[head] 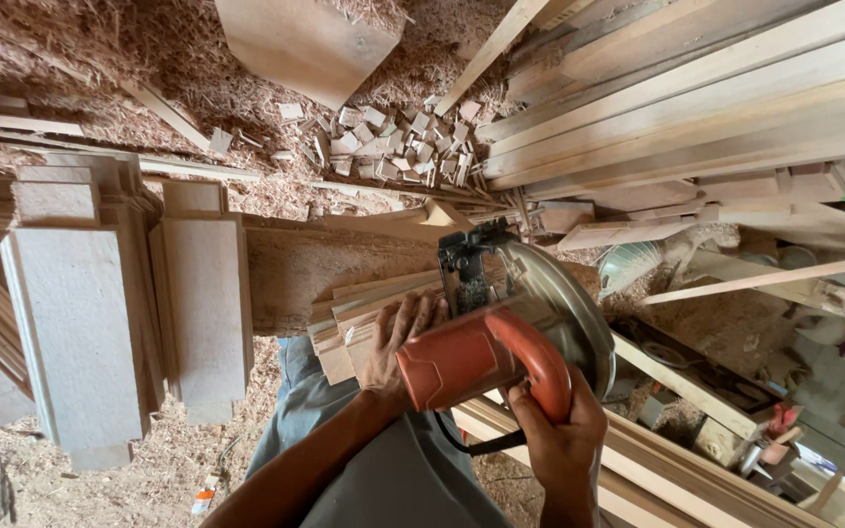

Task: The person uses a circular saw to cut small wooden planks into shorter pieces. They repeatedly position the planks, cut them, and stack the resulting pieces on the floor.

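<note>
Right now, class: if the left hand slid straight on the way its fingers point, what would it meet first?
The left hand lies flat on the bundle of wood strips; straight on, it would probably reach the thick plank beyond, though depth is unclear.

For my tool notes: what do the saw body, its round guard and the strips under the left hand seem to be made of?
Saw body: probably orange plastic, smooth with a dull sheen.
Round guard: looks like bare metal, grey and dusty.
Strips: raw unfinished wood, pale with visible grain and rough cut ends.
</note>
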